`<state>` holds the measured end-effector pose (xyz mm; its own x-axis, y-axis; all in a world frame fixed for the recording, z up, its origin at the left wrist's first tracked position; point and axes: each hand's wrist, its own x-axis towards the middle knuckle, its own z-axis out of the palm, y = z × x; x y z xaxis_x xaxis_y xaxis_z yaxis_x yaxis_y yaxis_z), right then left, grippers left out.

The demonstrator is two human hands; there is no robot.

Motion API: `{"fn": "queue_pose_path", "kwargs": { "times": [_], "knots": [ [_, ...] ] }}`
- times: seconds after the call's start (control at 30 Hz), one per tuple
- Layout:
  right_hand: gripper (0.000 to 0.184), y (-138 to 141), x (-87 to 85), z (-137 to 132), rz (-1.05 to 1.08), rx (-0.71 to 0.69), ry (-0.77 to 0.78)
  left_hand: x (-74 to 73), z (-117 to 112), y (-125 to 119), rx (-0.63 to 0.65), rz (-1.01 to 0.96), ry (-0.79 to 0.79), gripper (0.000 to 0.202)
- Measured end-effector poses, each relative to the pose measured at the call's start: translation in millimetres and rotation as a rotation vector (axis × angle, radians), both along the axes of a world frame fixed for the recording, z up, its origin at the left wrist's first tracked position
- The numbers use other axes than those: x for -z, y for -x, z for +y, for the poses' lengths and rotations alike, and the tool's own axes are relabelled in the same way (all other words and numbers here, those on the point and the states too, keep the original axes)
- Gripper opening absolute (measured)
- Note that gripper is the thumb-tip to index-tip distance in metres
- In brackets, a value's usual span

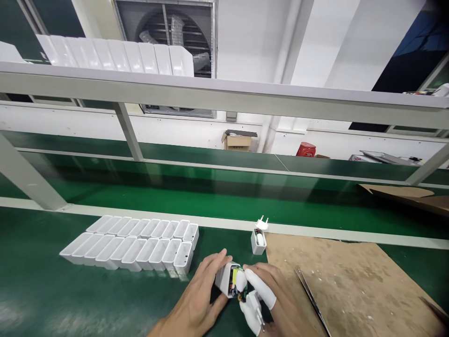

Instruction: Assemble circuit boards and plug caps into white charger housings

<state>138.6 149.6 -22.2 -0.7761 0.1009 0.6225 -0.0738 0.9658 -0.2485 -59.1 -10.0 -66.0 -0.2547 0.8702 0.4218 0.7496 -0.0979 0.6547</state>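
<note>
My left hand (196, 297) is closed around a white plastic charger housing (222, 280), tilted with its open end toward the right. At that opening sits a circuit board (235, 276) with yellow tape and a white blob on it, partly inside. My right hand (278, 297), with white finger cots on the thumb and index finger, pinches the board's outer end. A white two-pin plug piece (254, 303) hangs by the right fingers, pins pointing down. Just beyond the hands stands another white charger housing (258, 245) with components inside and a plug piece (262, 224) on top.
Two rows of open white housings (135, 252) stand on the green table (105, 304) at left. A brown board (351, 285) lies at right with metal tweezers (312, 299) and another dark tool (435, 309). A grey shelf frame (245, 98) crosses beyond, above a green belt (210, 196).
</note>
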Motion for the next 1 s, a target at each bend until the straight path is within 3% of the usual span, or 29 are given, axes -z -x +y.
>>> {"fn": "queue_pose_path", "kwargs": {
  "times": [0.2, 1.0],
  "knots": [
    [0.06, 2.0, -1.1, -4.8, 0.12, 0.017, -0.022, -5.0, -0.4, -0.3, 0.031, 0.003, -0.026, 0.076],
    [0.052, 2.4, -7.6, -6.2, 0.118, 0.012, 0.014, -11.4, 0.6, -2.7, 0.052, 0.003, -0.006, 0.085]
  ]
}}
